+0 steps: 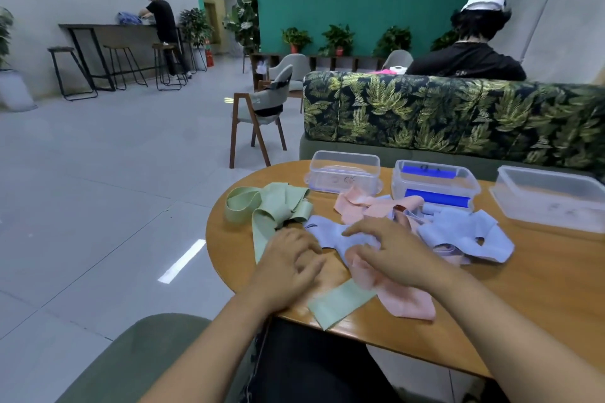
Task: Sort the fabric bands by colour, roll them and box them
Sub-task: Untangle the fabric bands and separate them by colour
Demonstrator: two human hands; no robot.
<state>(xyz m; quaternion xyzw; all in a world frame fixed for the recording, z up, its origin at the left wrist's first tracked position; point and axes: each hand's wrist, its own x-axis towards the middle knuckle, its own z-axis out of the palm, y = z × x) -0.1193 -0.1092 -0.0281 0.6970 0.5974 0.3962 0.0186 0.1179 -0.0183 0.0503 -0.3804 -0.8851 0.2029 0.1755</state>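
Green band [340,304] runs diagonally under the left hand [288,260], whose relaxed fingers rest on it. Right hand [393,252], fingers spread, presses the pink band [409,301].

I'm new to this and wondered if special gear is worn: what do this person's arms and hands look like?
Nothing special shows. The left hand and right hand are bare: no gloves, rings or markings visible. Both forearms are bare too, with no sleeve, watch, strap or cable in view.
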